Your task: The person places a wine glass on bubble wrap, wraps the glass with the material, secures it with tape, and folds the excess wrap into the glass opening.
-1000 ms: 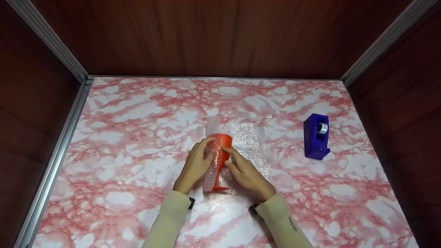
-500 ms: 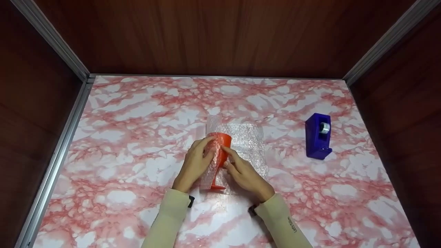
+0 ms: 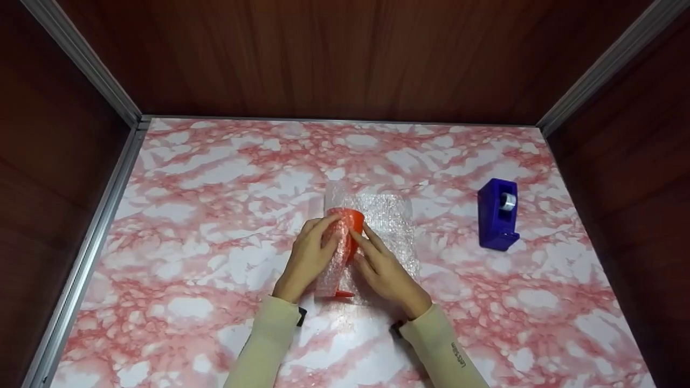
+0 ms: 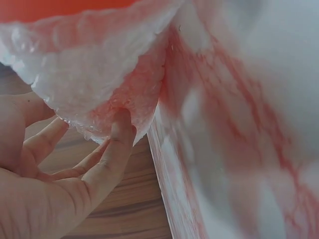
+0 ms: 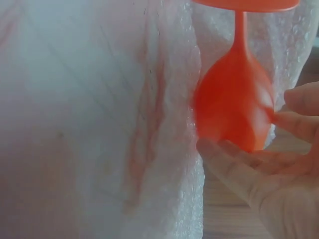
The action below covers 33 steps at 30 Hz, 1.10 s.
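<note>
An orange plastic goblet (image 3: pixel 358 220) lies on a sheet of bubble wrap (image 3: pixel 388 221), its rim pointing away from me and its foot towards me. From the left, a flap of the wrap folds over the bowl and stem. My left hand (image 3: pixel 310 257) holds this flap against the goblet; in the left wrist view its thumb and fingers pinch the wrap (image 4: pixel 75 74). With its fingers round the bowl's right side, my right hand (image 3: pixel 387 274) grips the goblet. The right wrist view shows those fingertips on the bare orange bowl (image 5: pixel 232 99), below the stem.
A purple tape dispenser (image 3: pixel 493 215) with a roll of clear tape stands to the right on the pink-and-white marbled table (image 3: pixel 215 178). Dark wood panels (image 3: pixel 345 59) with metal edging enclose the back and both sides.
The left flap of bubble wrap now covers more of the goblet, including most of the stem. My right fingers have shifted up along the bowl towards the rim. The dispenser stays put.
</note>
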### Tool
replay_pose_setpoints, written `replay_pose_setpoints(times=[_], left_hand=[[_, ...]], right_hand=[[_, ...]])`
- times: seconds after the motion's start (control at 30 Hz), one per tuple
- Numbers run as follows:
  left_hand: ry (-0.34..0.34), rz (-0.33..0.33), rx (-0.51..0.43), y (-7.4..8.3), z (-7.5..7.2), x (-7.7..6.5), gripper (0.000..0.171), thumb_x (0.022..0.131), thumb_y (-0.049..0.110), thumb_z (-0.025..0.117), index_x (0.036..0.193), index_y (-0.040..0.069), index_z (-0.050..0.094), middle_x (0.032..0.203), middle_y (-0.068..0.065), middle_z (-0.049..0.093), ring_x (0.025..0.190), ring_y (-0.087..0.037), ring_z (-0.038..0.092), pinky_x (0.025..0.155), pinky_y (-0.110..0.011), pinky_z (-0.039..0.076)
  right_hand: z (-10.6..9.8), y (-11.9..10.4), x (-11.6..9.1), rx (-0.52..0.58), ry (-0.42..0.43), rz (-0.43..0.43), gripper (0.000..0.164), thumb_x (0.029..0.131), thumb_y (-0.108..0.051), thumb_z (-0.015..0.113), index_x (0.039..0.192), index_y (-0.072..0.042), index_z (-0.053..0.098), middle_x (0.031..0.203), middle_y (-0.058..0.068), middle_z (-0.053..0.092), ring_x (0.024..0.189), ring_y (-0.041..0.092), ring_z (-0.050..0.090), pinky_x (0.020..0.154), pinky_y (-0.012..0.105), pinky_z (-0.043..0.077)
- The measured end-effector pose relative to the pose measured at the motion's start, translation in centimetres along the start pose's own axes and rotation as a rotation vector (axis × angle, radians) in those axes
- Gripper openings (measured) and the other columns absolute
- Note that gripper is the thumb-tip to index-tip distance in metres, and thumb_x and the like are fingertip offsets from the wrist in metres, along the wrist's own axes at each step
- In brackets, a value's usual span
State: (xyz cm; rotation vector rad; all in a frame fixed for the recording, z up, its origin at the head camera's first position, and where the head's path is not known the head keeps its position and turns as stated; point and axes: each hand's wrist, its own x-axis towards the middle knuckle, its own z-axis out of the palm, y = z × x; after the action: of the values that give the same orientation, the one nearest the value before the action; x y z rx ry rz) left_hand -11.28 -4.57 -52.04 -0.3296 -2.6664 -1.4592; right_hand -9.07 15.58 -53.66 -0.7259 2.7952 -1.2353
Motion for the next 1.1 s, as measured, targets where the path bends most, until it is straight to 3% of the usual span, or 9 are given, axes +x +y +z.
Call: replay_pose_setpoints(times=[0.3,0.53,0.7,0.93,1.1], left_hand=[[0.033,0.028,-0.011,-0.2,0.2,0.0,0.040,0.101,0.014,0.057,0.141,0.011,0.058,0.130,-0.016,0.057,0.102,-0.026,0.060,0.088,-0.044,0.049],[0.013,-0.039,-0.005,-0.6,0.5,-0.1,0.045,0.100,0.019,0.060,0.143,0.010,0.054,0.127,-0.018,0.057,0.102,-0.028,0.058,0.088,-0.046,0.048],[-0.004,-0.014,-0.017,-0.5,0.6,-0.1,0.046,0.101,0.020,0.059,0.145,0.013,0.050,0.129,-0.017,0.061,0.117,-0.031,0.059,0.096,-0.048,0.047],[-0.004,-0.005,-0.028,-0.5,0.7,-0.1,0.046,0.100,0.018,0.060,0.145,0.013,0.052,0.109,-0.013,0.063,0.102,-0.027,0.060,0.086,-0.047,0.048],[-0.011,0.000,-0.024,-0.5,0.9,-0.2,0.044,0.103,0.022,0.056,0.146,0.013,0.052,0.120,-0.017,0.061,0.108,-0.029,0.058,0.090,-0.048,0.047]], right_hand=[[0.2,0.3,-0.2,0.083,-0.059,0.020,0.060,0.105,-0.016,0.052,0.159,-0.014,0.026,0.165,0.017,0.011,0.122,0.029,0.057,0.101,0.038,0.045],[0.0,0.7,-0.4,0.107,-0.080,0.004,0.061,0.106,-0.019,0.050,0.160,-0.016,0.022,0.165,0.015,0.008,0.127,0.028,0.054,0.103,0.036,0.044],[0.0,0.9,-0.5,0.126,-0.065,-0.018,0.062,0.106,-0.017,0.051,0.160,-0.013,0.022,0.165,0.017,0.008,0.124,0.029,0.056,0.101,0.036,0.046],[-0.1,1.0,-0.6,0.146,-0.065,-0.021,0.063,0.105,-0.012,0.051,0.160,-0.011,0.021,0.164,0.020,0.010,0.123,0.028,0.057,0.100,0.032,0.046],[-0.1,1.1,-0.7,0.170,-0.058,-0.039,0.063,0.104,-0.006,0.052,0.159,-0.008,0.021,0.163,0.021,0.011,0.124,0.028,0.056,0.099,0.028,0.045]])
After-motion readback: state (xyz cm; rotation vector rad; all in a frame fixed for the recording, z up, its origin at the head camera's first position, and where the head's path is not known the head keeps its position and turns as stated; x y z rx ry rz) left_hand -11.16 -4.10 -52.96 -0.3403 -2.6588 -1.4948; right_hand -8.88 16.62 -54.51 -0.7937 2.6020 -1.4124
